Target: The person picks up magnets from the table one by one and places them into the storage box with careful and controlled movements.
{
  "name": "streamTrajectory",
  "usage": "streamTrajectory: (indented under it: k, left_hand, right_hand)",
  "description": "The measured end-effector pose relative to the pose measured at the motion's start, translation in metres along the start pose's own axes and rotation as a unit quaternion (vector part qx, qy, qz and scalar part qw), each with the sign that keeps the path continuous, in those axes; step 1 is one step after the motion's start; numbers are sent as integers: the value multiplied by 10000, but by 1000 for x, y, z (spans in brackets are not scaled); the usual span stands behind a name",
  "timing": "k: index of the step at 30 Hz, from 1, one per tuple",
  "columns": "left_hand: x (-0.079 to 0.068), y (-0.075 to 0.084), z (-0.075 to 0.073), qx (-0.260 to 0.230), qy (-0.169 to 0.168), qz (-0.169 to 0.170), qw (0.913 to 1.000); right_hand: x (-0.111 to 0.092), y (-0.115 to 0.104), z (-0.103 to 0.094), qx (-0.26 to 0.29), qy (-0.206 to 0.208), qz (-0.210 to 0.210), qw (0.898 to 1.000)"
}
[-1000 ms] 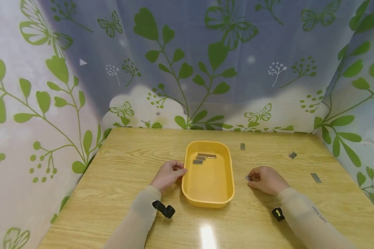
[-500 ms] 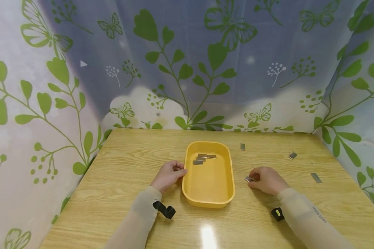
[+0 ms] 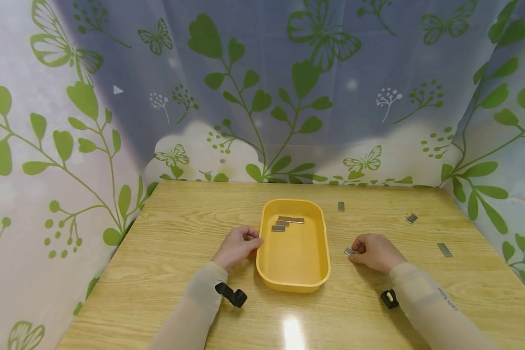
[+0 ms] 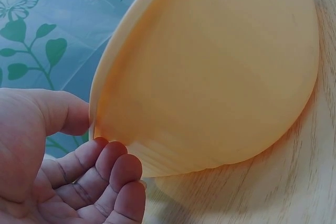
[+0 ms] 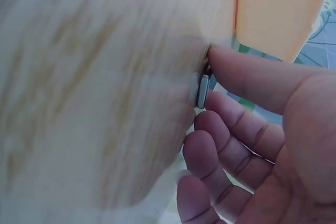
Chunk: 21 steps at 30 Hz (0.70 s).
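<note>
A yellow plastic tub (image 3: 293, 257) stands mid-table. Inside it, toward the back left, lie several small grey rectangular metal pieces (image 3: 278, 228). My left hand (image 3: 238, 245) pinches the tub's left rim; in the left wrist view the thumb is at the rim and the curled fingers are against the outer wall (image 4: 210, 77). To the right of the tub, my right hand (image 3: 376, 253) pinches one small rectangular metal piece (image 3: 348, 251) between thumb and fingertips, low over the tabletop. In the right wrist view this metal piece (image 5: 202, 92) shows its shiny narrow edge.
Three more metal pieces lie apart on the wooden table (image 3: 179, 218): one behind the right hand (image 3: 341, 206), one farther right (image 3: 411, 218), one near the right side (image 3: 444, 250). A printed curtain (image 3: 262, 97) encloses the back and sides.
The metal piece at my right fingertips shows slightly more than a second ago, with its edge now visible. My left hand and the tub have stayed in place.
</note>
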<state>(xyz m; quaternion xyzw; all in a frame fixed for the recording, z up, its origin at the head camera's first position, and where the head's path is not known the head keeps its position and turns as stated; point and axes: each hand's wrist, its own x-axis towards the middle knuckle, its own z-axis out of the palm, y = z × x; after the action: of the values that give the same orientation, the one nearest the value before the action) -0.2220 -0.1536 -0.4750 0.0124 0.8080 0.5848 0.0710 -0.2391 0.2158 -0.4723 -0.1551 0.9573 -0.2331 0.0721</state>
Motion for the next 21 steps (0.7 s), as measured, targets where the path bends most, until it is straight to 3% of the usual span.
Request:
streamTrajectory:
  k: [14,21]
  left_hand:
    - [0,0,1,-101,36,-20,9999]
    - [0,1,1,-103,9,-16,9999]
  right_hand:
    - [2,2,-2,76,-358,114,9993]
    - [1,1,-2,106,-324,82,9994]
